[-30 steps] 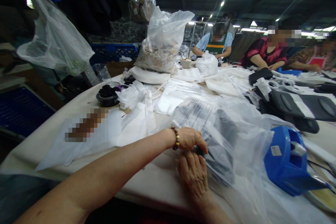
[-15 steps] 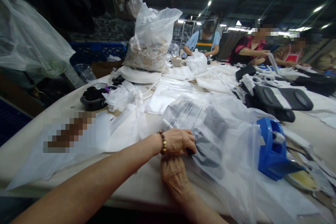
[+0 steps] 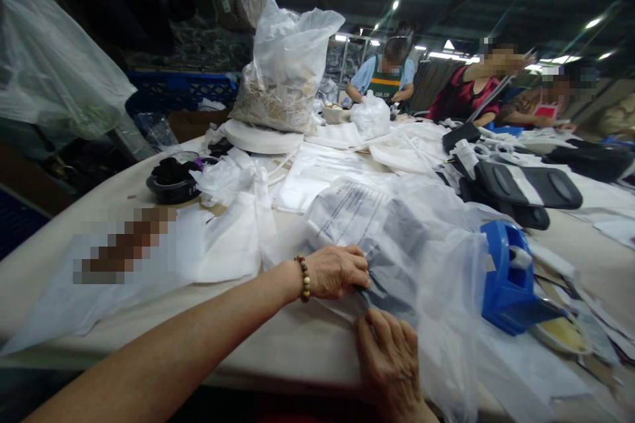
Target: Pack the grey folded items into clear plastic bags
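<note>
A clear plastic bag (image 3: 367, 215) with printed text lies in front of me, something dark inside it. My left hand (image 3: 340, 271), with a beaded bracelet at the wrist, has its fingers curled and closed on the bag's near side. Lower and to the right, my right hand (image 3: 389, 353) grips the bag's near edge, fingers bent and pressed together. Its thumb is mostly hidden. Loose film from the bag spreads right, toward a blue tape dispenser (image 3: 510, 277).
Black cases (image 3: 528, 185) lie at the right beyond the dispenser. A black tape roll (image 3: 172, 188) and white sheets (image 3: 231, 238) are at the left. A tall filled plastic bag (image 3: 282, 73) stands behind, and several people work across the table.
My right hand has moved right along the bag's near edge, out from beneath my left wrist. My left hand stays nearly in place on the bag.
</note>
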Demonstrator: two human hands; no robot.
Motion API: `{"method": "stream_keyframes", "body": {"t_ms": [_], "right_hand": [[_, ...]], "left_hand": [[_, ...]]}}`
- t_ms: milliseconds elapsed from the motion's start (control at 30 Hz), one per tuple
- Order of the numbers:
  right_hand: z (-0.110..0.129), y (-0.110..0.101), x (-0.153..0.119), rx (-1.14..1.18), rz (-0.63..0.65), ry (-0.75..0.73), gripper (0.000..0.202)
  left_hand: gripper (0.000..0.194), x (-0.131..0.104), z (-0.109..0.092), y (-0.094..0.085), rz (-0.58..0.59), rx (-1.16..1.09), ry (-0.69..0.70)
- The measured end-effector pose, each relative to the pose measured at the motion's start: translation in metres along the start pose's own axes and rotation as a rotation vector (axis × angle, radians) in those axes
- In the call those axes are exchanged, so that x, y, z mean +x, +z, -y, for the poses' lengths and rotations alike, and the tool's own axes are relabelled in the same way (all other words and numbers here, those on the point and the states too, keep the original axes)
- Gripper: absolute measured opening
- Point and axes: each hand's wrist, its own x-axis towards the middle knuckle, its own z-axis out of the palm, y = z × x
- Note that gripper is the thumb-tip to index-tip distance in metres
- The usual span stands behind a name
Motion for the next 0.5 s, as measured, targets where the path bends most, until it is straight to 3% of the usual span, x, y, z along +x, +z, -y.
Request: {"method": "stream_keyframes", "body": {"t_ms": [300,467,500], "right_hand": [[0.015,0.007,0.009,0.095,-0.119,-0.014,0.023],[0.01,0.01,0.006,0.124,-0.15,-0.029,0.018],[0.009,0.01,0.006,0.134,-0.15,-0.022,0.018]], "left_hand": [[0.022,-0.009,-0.008,-0.004,0.022,0.065,0.006],[0.08,-0.037,-0.023,0.005,0.034,0.19,-0.025],[0.081,-0.041,-0.026,0.011,0.027,0.245,-0.04]]}}
